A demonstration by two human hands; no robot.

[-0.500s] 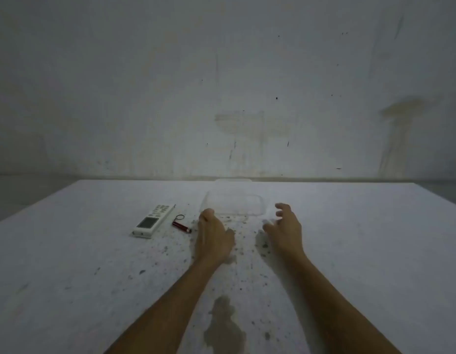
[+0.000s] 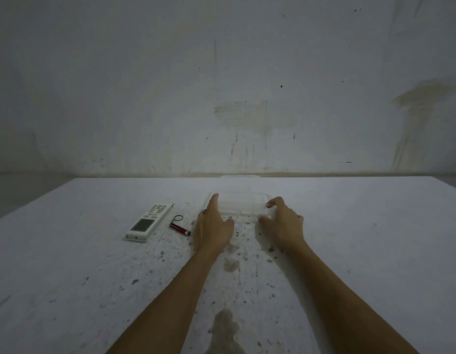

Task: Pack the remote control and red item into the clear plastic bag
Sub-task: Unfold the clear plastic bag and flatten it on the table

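A clear plastic bag point(image 2: 241, 204), boxy and nearly see-through, lies on the white table point(image 2: 362, 238) in the middle. My left hand point(image 2: 212, 226) rests against its left end, fingers stretched forward. At its right end is my right hand point(image 2: 283, 222), with fingers and thumb curled around the near corner. A white remote control point(image 2: 150, 221) with a small screen lies to the left, pointing away from me. Between it and my left hand lies the red item point(image 2: 180, 228), a small red cylinder with a key ring.
The tabletop is speckled with dark spots and a stain point(image 2: 225, 325) near me. A stained grey wall point(image 2: 247, 85) rises just behind the table's far edge.
Both hands have moved forward a little and now reach the two ends of the clear bag. The remote and red item have not moved.
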